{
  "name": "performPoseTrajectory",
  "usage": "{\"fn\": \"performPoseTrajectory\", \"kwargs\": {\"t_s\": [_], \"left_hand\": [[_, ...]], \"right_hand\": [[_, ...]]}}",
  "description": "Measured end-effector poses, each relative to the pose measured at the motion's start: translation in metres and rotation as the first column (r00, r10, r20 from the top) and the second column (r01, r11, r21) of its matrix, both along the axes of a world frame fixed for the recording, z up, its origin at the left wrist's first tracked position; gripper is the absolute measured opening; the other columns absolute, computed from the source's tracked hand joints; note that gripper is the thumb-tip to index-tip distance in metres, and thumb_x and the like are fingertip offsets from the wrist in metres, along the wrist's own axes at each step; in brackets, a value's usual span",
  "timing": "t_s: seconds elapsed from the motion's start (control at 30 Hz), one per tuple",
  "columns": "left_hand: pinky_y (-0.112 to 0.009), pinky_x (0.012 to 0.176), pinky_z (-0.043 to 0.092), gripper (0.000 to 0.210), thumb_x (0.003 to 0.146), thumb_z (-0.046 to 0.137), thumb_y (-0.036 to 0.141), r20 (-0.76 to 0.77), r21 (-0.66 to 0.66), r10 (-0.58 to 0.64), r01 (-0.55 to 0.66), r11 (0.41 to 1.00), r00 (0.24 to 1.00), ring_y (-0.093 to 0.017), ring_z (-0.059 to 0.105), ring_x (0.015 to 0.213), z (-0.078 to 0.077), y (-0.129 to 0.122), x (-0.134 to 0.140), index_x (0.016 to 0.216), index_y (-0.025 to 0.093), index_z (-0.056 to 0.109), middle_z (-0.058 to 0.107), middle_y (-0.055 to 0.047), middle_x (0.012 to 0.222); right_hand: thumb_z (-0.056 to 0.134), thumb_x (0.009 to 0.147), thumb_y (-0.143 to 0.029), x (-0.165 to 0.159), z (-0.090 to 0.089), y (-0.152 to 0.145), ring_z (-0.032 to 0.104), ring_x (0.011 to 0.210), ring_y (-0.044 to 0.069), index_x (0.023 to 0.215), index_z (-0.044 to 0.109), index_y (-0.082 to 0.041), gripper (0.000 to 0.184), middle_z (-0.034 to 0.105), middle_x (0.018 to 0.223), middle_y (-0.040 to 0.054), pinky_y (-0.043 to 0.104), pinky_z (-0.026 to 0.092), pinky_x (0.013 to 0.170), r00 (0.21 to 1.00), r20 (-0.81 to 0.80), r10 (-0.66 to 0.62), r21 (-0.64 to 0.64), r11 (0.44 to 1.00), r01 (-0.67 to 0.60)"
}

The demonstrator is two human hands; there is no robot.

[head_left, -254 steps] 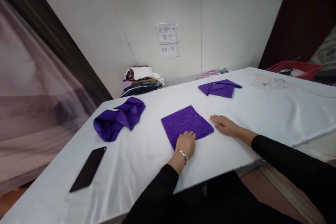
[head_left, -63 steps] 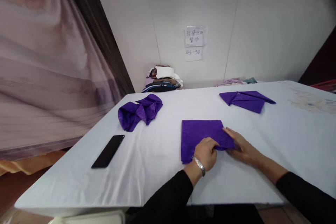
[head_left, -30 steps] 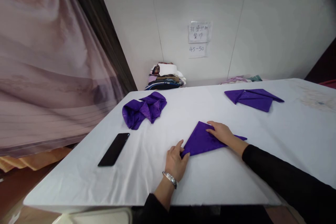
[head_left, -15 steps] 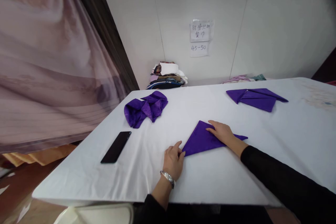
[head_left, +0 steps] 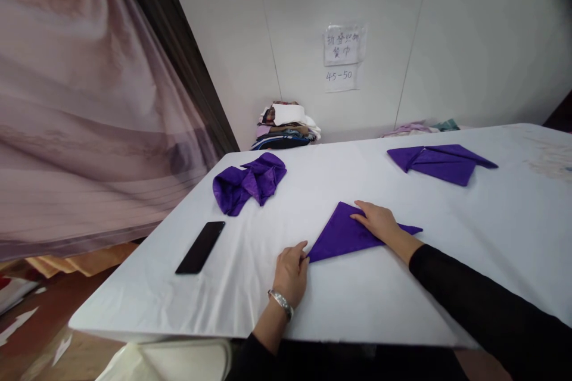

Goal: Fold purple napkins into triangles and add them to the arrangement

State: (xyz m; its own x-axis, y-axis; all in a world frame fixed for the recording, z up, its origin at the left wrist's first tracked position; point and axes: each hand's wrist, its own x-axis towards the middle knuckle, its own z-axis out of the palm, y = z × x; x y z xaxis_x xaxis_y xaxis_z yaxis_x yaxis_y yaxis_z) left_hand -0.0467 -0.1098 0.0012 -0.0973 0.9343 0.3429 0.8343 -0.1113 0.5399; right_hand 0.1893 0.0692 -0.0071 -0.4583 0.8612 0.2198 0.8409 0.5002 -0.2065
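A purple cloth napkin (head_left: 342,235), folded into a pointed triangular shape, lies in front of me on the white-covered table. At its left corner my left hand (head_left: 290,274), with a silver bracelet at the wrist, has its fingers curled and thumb and fingertips closed on the tip. Stretched over the upper right part of the same napkin, my right hand (head_left: 378,221) lies with thumb and forefinger apart, pressing on the cloth. A narrow purple point sticks out to the right beyond my right wrist. The undersides of my right fingers are hidden.
Two more purple napkins are on the table (head_left: 250,309): a puffed, bow-like one (head_left: 250,181) at back left and a flat folded one (head_left: 442,164) at back right. A black phone (head_left: 200,248) lies at left. Behind stand piled clothes (head_left: 286,128); a pink curtain (head_left: 89,101) hangs left.
The view has shifted slightly. My left hand has drawn a little to the left at the napkin's corner; my right hand stays on the cloth.
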Motion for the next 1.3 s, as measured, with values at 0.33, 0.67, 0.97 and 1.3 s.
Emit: {"fn": "performPoseTrajectory", "kwargs": {"t_s": [0.33,0.67,0.97,1.3], "left_hand": [[-0.043,0.087,0.042,0.028,0.083,0.043,0.014,-0.214,0.008,0.093,-0.093,0.996,0.972,-0.022,0.056,0.093,0.028,0.008,0.019,0.109,0.018,0.054,0.064,-0.007,0.093],[-0.047,0.109,0.017,0.058,0.088,0.029,0.049,-0.380,-0.200,-0.331,0.273,0.941,0.864,-0.024,0.020,0.134,0.014,0.078,0.109,0.135,0.015,0.032,0.031,-0.009,0.144],[-0.046,0.111,0.011,0.080,0.083,0.016,0.066,-0.402,-0.301,-0.342,0.230,0.925,0.850,-0.025,0.013,0.136,-0.006,0.094,0.096,0.138,0.009,0.027,0.027,-0.012,0.145],[-0.044,0.111,0.011,0.081,0.082,0.014,0.066,-0.396,-0.313,-0.343,0.226,0.922,0.852,-0.024,0.011,0.136,-0.003,0.093,0.098,0.138,0.009,0.027,0.021,-0.012,0.147]], "right_hand": [[0.038,0.088,-0.049,0.000,0.003,-0.001,0.055,0.100,0.026,0.122,0.047,-0.024,0.044,0.059,0.110,0.0089,0.034,0.046,0.072,0.999,-0.013,0.047,0.017,0.999,-0.046],[0.040,0.089,-0.032,-0.002,0.011,-0.004,0.052,0.099,0.022,0.125,0.045,-0.019,0.038,0.057,0.108,0.0105,0.031,0.041,0.076,0.998,0.058,0.017,0.008,1.000,-0.018],[0.038,0.090,-0.034,0.003,0.010,0.004,0.052,0.099,0.020,0.122,0.048,-0.020,0.036,0.057,0.108,0.0088,0.031,0.040,0.082,0.996,-0.029,0.086,0.041,0.996,-0.085],[0.039,0.087,-0.044,0.063,0.007,0.027,0.055,0.093,0.021,0.114,0.056,-0.020,0.040,0.061,0.098,0.0076,0.033,0.042,0.082,0.975,-0.137,0.175,0.060,0.984,-0.168]]}}
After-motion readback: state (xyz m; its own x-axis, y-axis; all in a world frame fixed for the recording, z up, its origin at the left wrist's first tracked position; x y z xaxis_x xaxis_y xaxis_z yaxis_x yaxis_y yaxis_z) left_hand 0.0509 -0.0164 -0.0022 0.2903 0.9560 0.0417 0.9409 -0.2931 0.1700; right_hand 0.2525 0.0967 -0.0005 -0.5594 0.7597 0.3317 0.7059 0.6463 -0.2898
